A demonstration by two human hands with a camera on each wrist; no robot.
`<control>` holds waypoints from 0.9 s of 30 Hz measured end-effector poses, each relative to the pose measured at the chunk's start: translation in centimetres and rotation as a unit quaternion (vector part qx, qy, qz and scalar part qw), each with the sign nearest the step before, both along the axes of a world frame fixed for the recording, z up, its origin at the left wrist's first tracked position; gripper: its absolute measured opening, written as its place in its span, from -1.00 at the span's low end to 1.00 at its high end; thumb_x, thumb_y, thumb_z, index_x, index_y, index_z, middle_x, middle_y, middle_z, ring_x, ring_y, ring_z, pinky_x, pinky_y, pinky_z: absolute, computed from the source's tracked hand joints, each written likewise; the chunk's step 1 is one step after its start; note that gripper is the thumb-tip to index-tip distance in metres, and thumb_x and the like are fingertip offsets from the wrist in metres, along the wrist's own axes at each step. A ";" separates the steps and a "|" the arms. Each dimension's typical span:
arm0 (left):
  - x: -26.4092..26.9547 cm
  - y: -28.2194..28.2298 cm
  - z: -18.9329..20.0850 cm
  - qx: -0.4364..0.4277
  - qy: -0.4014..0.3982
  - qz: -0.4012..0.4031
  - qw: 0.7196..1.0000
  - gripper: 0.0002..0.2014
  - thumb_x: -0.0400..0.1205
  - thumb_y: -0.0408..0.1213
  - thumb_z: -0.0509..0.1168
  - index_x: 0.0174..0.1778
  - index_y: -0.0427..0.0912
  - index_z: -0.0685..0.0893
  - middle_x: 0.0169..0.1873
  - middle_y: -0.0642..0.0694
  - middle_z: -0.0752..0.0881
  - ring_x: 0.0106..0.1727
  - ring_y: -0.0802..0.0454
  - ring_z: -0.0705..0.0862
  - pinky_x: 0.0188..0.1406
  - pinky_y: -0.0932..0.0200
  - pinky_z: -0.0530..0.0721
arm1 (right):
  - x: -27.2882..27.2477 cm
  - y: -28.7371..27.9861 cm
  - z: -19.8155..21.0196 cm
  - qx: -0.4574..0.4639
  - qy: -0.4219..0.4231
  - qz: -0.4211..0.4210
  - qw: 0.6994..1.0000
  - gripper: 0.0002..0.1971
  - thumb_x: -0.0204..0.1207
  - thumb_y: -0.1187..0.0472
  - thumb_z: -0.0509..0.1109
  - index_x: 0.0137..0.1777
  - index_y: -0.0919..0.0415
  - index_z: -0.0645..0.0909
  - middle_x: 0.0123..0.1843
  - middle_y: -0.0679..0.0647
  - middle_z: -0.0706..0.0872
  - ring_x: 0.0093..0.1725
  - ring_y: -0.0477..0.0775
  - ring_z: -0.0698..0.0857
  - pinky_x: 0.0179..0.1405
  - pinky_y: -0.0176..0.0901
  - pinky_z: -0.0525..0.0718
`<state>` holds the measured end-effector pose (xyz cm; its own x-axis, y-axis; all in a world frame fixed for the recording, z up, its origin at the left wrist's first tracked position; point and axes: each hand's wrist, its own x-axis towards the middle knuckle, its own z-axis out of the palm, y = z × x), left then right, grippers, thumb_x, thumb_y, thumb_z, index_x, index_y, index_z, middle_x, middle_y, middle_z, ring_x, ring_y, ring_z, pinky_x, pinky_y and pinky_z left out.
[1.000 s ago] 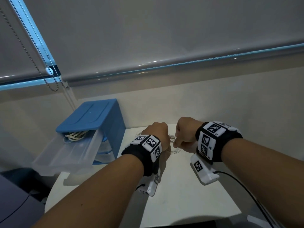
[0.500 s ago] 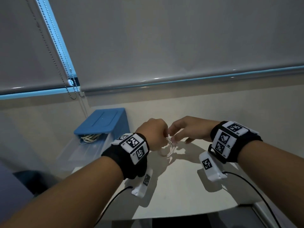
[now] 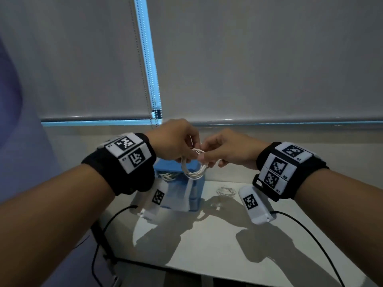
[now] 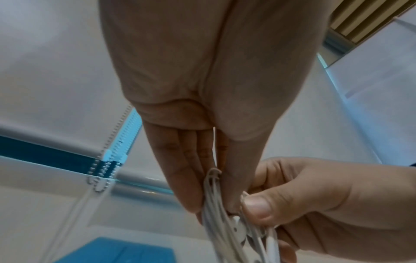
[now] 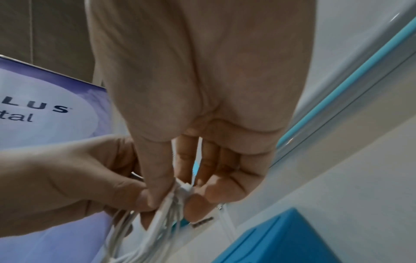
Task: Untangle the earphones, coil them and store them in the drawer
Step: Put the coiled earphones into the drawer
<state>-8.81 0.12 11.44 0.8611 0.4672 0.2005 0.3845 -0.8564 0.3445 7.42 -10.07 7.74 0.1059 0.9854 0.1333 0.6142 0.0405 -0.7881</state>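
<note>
A coil of white earphones (image 3: 194, 169) hangs in the air above the table, held at its top by both hands. My left hand (image 3: 176, 143) pinches the bundle (image 4: 216, 204) between thumb and fingers. My right hand (image 3: 226, 151) pinches the same bundle (image 5: 173, 201) from the other side, thumb against fingertips. Earbud heads (image 4: 241, 229) show among the strands. Behind the coil stands the blue drawer unit (image 3: 176, 168), its clear drawer (image 3: 178, 193) pulled out with another white cable (image 3: 169, 176) inside.
A second loose tangle of cable (image 3: 226, 191) lies on the white table (image 3: 207, 241) right of the drawer unit. Black wrist-camera leads (image 3: 310, 235) trail over the table's near edge. A roller blind with a bead chain (image 3: 145, 79) covers the window behind.
Both hands have lifted from the table surface with the earphones, now a hanging coil. The head view has turned left, putting the drawer unit directly behind the hands.
</note>
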 end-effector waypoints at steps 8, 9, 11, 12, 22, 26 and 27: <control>-4.4 5.1 -3.4 -0.047 -0.005 0.071 0.996 -0.87 0.55 -0.33 0.59 -0.13 -0.16 0.75 -0.23 -0.15 0.83 -0.28 -0.06 0.85 -0.23 0.01 0.89 | -5.1 6.3 -1.1 -0.035 -0.111 -0.037 0.993 -0.89 0.51 0.19 0.62 -0.11 0.25 0.84 -0.25 0.14 0.87 -0.33 -0.11 0.75 -0.34 -0.30 0.63; -4.6 5.5 -4.1 -0.046 0.003 0.076 0.996 -0.86 0.55 -0.30 0.60 -0.14 -0.13 0.75 -0.22 -0.13 0.83 -0.30 -0.04 0.85 -0.24 0.05 0.88 | -5.5 6.8 -1.5 -0.047 -0.123 -0.044 0.990 -0.89 0.50 0.20 0.62 -0.10 0.26 0.84 -0.32 0.08 0.84 -0.40 -0.15 0.74 -0.39 -0.34 0.61; -4.8 6.1 -5.4 -0.027 0.026 0.079 0.996 -0.85 0.53 -0.29 0.60 -0.17 -0.07 0.74 -0.21 -0.10 0.83 -0.34 0.02 0.81 -0.28 0.18 0.84 | -6.3 7.6 -2.4 -0.074 -0.141 -0.055 0.986 -0.89 0.49 0.24 0.62 -0.08 0.28 0.84 -0.39 0.00 0.79 -0.47 -0.18 0.71 -0.51 -0.41 0.57; -4.9 6.4 -6.0 -0.009 0.038 0.081 0.996 -0.84 0.51 -0.30 0.60 -0.19 -0.04 0.73 -0.20 -0.06 0.82 -0.35 0.06 0.78 -0.28 0.22 0.79 | -6.7 8.0 -2.8 -0.086 -0.149 -0.059 0.983 -0.89 0.49 0.27 0.62 -0.06 0.31 0.83 -0.40 0.00 0.77 -0.48 -0.17 0.70 -0.55 -0.43 0.55; -6.4 7.9 -7.4 0.057 0.015 0.093 0.994 -0.79 0.50 -0.25 0.61 0.03 -0.07 0.81 -0.02 0.04 0.77 -0.07 0.06 0.70 -0.11 0.22 0.59 | -8.8 10.5 -4.0 -0.148 -0.211 -0.086 0.962 -0.88 0.51 0.26 0.57 -0.16 0.30 0.73 -0.40 0.08 0.84 -0.45 -0.06 0.82 -0.19 -0.19 0.82; -7.0 8.2 -8.3 0.070 0.016 0.095 0.993 -0.78 0.54 -0.25 0.56 0.08 0.01 0.79 0.04 0.05 0.71 -0.03 0.04 0.64 -0.06 0.15 0.57 | -8.7 10.2 -3.5 -0.142 -0.233 -0.084 0.958 -0.86 0.55 0.28 0.55 0.00 0.38 0.80 -0.16 0.19 0.90 -0.27 0.07 0.88 0.03 0.01 0.87; -7.1 8.2 -8.5 0.071 0.020 0.097 0.993 -0.79 0.55 -0.24 0.54 0.09 0.03 0.78 0.05 0.05 0.70 0.01 0.03 0.63 -0.03 0.12 0.60 | -8.6 10.1 -3.4 -0.143 -0.231 -0.081 0.959 -0.86 0.55 0.30 0.55 0.01 0.38 0.80 -0.15 0.20 0.90 -0.28 0.08 0.88 0.02 0.01 0.87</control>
